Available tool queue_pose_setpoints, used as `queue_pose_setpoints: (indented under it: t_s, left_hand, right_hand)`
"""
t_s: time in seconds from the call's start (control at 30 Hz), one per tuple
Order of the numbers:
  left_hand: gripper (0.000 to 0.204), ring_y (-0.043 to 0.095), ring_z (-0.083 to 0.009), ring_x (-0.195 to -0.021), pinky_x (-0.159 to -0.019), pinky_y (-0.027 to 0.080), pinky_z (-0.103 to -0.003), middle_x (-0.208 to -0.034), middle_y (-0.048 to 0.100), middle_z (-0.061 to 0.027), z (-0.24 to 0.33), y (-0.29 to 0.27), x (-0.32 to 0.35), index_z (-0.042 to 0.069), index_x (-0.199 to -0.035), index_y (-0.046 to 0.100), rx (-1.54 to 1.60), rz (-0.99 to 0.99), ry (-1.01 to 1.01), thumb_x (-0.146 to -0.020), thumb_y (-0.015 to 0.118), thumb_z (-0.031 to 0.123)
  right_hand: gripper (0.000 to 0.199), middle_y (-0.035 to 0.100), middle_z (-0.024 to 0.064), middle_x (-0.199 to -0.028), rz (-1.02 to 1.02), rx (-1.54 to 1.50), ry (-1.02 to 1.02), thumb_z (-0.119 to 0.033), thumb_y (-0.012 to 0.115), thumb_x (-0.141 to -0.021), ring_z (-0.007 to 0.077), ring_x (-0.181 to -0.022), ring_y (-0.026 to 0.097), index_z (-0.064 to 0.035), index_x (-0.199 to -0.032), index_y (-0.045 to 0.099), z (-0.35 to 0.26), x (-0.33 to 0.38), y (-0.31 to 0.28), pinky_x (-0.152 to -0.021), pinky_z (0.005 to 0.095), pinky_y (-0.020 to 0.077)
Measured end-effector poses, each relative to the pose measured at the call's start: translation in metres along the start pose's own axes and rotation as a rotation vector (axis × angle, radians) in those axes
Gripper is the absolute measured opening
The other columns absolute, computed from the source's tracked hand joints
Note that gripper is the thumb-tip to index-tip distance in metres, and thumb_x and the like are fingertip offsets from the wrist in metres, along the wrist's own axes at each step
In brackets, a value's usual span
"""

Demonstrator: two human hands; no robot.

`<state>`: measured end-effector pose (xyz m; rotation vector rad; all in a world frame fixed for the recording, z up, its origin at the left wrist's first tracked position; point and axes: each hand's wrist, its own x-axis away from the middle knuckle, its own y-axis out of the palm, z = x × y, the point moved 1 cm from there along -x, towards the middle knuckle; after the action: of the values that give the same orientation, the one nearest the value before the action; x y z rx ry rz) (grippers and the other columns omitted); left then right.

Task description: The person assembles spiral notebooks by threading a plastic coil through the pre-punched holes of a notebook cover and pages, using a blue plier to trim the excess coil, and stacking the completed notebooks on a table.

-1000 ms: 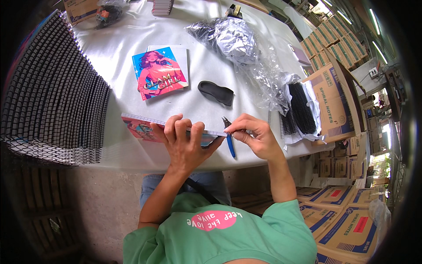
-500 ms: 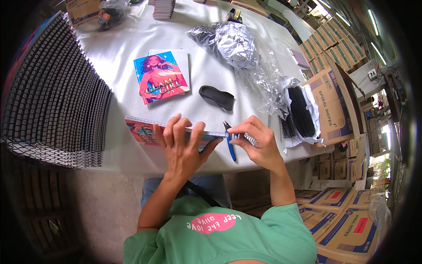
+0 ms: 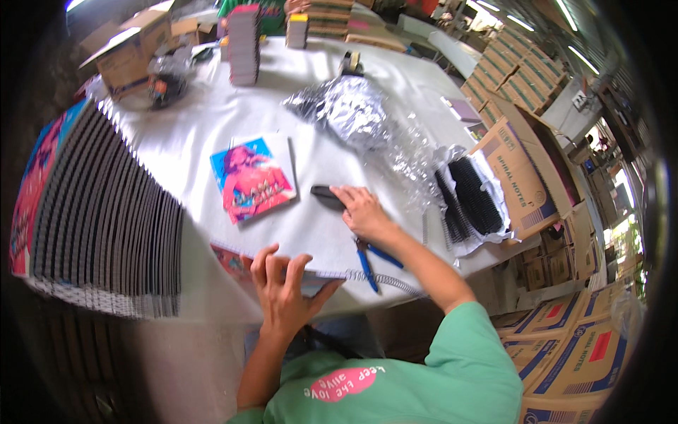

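My left hand (image 3: 284, 293) grips a notebook (image 3: 236, 265) standing on its edge near the table's front, thumb on one side and fingers on the other. A wire spiral coil (image 3: 392, 281) sticks out of the notebook's right end. Farther forward, my right hand (image 3: 365, 214) has its fingers on a black curved piece (image 3: 325, 197), partly covering it. Blue-handled pliers (image 3: 366, 265) lie beneath my right forearm, beside the coil. Beyond the left hand, a notebook with a pink and blue cover (image 3: 253, 180) lies flat on loose ruled sheets.
A tall row of spiral-bound notebooks (image 3: 106, 219) fills the left side. Crumpled clear plastic (image 3: 353, 113) lies mid-table; black coils in white wrap (image 3: 474, 194) sit before an open carton (image 3: 519, 180) at right. A notebook stack (image 3: 244, 49) and another person (image 3: 272, 18) are at the far side.
My right hand has left the coil at the notebook's end and reached forward to the black piece. The coil now hangs free. The view has shifted, showing more of the table's far side.
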<state>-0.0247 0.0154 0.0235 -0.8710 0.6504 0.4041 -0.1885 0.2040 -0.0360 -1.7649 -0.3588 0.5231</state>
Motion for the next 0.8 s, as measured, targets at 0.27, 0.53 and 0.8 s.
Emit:
queue_pose_setpoints:
  t_s: [0.27, 0.53, 0.8]
  left_hand:
    - [0.045, 0.041, -0.0345, -0.111, -0.097, 0.024, -0.054, -0.082, 0.046, -0.0087, -0.003, 0.001, 0.001, 0.009, -0.070, 0.054, 0.051, -0.011, -0.032, -0.054, 0.082, 0.040]
    - [0.044, 0.042, -0.0332, -0.112, -0.099, 0.023, -0.054, -0.080, 0.046, -0.0082, -0.001, -0.002, 0.002, 0.007, -0.067, 0.051, 0.040, -0.042, -0.012, -0.055, 0.082, 0.037]
    - [0.045, 0.044, -0.0335, -0.110, -0.099, 0.024, -0.054, -0.079, 0.047, -0.0086, 0.002, -0.003, -0.004, 0.007, -0.069, 0.053, 0.074, -0.081, -0.003, -0.054, 0.082, 0.039]
  right_hand:
    - [0.016, 0.068, 0.0127, -0.084, -0.214, -1.722, -0.265, 0.003, 0.065, -0.072, 0.0197, -0.085, 0.065, 0.0034, -0.087, 0.067, -0.034, 0.042, -0.061, -0.080, 0.0301, 0.0500]
    - [0.021, 0.069, 0.0115, -0.084, -0.195, -1.258, -0.379, 0.005, 0.064, -0.069, 0.0172, -0.083, 0.067, -0.0030, -0.087, 0.070, -0.052, 0.052, -0.070, -0.076, 0.0292, 0.0524]
    - [0.012, 0.068, 0.0161, -0.085, -0.081, -1.008, -0.257, 0.005, 0.065, -0.068, 0.0258, -0.081, 0.067, 0.0005, -0.078, 0.069, -0.059, 0.042, -0.072, -0.076, 0.0338, 0.0534]
